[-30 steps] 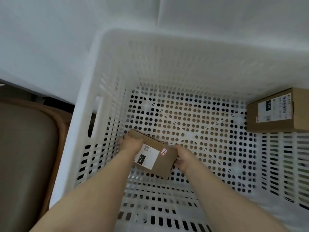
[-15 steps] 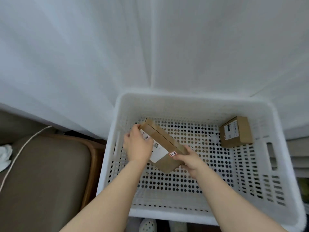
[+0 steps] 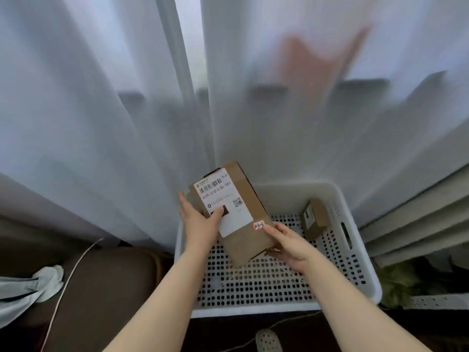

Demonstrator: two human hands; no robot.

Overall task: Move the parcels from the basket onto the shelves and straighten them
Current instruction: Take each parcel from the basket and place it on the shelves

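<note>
Now lifted clear of the basket [image 3: 253, 310] floor, 1 parcel [image 3: 236, 212] hangs tilted, gripped by left hand [image 3: 200, 224] and right hand [image 3: 289, 243]; 1 smaller parcel [image 3: 314, 218] awaits shelving.

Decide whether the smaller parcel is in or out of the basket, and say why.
In: the smaller parcel sits between the basket walls, in the far right corner, below the rim.

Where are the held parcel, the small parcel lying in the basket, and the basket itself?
held parcel [image 3: 232, 214], head view, on its white label.
small parcel [image 3: 318, 214], head view, on its brown cardboard face.
basket [image 3: 253, 310], head view, on its near rim.
</note>
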